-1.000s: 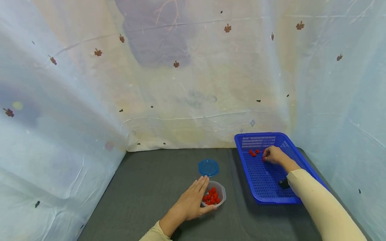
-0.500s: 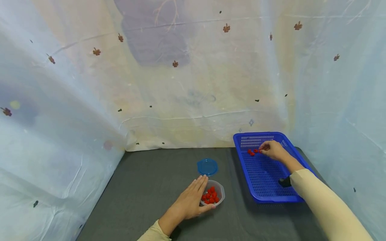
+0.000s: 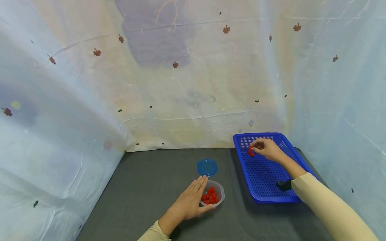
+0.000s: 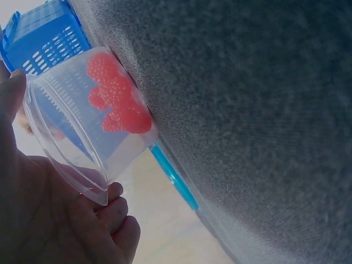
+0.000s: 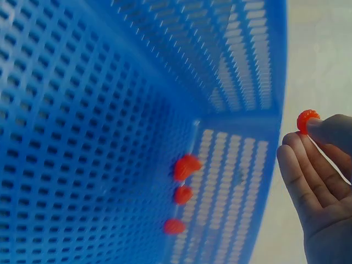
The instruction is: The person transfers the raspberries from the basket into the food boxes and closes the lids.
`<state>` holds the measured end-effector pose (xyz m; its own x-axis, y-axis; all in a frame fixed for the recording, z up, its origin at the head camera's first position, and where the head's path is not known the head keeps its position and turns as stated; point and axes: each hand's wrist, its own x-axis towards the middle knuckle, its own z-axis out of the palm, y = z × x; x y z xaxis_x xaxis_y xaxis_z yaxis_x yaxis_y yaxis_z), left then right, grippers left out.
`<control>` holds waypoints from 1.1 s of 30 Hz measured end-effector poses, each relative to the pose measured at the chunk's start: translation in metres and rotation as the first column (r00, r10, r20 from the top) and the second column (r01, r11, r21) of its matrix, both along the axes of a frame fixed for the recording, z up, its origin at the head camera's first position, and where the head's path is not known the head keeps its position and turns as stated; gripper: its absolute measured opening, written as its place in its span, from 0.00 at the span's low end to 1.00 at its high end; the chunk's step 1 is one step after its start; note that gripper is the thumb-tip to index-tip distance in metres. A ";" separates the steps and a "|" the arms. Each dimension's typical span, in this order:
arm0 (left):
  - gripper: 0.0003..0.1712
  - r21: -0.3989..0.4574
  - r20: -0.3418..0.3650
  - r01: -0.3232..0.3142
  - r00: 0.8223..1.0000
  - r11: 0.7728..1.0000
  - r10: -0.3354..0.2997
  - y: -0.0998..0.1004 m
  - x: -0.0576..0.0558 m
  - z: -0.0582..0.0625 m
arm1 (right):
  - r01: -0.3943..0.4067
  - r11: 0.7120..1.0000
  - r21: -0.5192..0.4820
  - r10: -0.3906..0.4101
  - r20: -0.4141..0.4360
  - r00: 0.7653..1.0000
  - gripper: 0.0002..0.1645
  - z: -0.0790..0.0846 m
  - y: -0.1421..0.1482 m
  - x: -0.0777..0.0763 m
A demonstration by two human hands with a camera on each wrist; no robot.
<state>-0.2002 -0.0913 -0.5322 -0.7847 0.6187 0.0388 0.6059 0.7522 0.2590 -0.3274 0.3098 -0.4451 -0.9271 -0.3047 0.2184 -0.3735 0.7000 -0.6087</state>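
Observation:
My left hand [image 3: 190,201] rests against the near-left side of a clear plastic tub [image 3: 221,192], its fingers straight and the thumb spread along the rim. Several red raspberries [image 4: 118,96] lie at the bottom of the tub. Over the far end of a blue perforated basket [image 3: 256,201], my right hand [image 3: 266,150] pinches one raspberry [image 5: 308,120] between thumb and fingertips. In the right wrist view that berry is above the basket's rim. A few other raspberries [image 5: 187,166] lie on the basket floor by its end wall.
A round blue lid [image 3: 206,167] lies on the grey table [image 3: 156,187] just beyond the tub. Patterned sheeting [image 3: 193,87] hangs behind and at both sides. The black wrist strap [image 3: 284,185] of my right arm hangs over the basket.
My right hand has risen from the basket floor and moved left with a raspberry in its fingers. The left hand and the tub have stayed put.

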 end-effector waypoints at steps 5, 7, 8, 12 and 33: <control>0.61 -0.009 0.011 -0.001 1.000 1.000 0.001 0.000 0.001 -0.002 | -0.053 0.998 -0.042 0.054 0.004 0.999 0.08 0.004 -0.014 0.014; 0.61 -0.009 0.015 -0.001 1.000 1.000 0.001 0.000 0.002 -0.003 | -0.079 0.995 -0.054 0.078 -0.005 0.997 0.08 0.006 -0.020 0.019; 0.61 -0.008 0.015 -0.002 1.000 1.000 0.002 0.000 0.002 -0.004 | -0.090 0.994 -0.060 0.090 -0.006 0.996 0.08 0.007 -0.023 0.021; 0.61 0.000 0.003 0.001 1.000 1.000 -0.001 -0.001 0.002 -0.004 | -0.139 0.988 -0.065 0.138 -0.030 0.990 0.08 0.012 -0.035 0.028; 0.63 0.013 0.013 -0.017 1.000 1.000 0.017 0.000 -0.001 -0.003 | -0.378 0.923 -0.076 0.374 -0.060 0.925 0.09 0.019 -0.096 0.067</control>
<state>-0.2011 -0.0917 -0.5352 -0.7955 0.6048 0.0363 0.5896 0.7589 0.2764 -0.2605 0.2134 -0.4259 -0.7369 -0.6078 0.2959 -0.6266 0.4497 -0.6365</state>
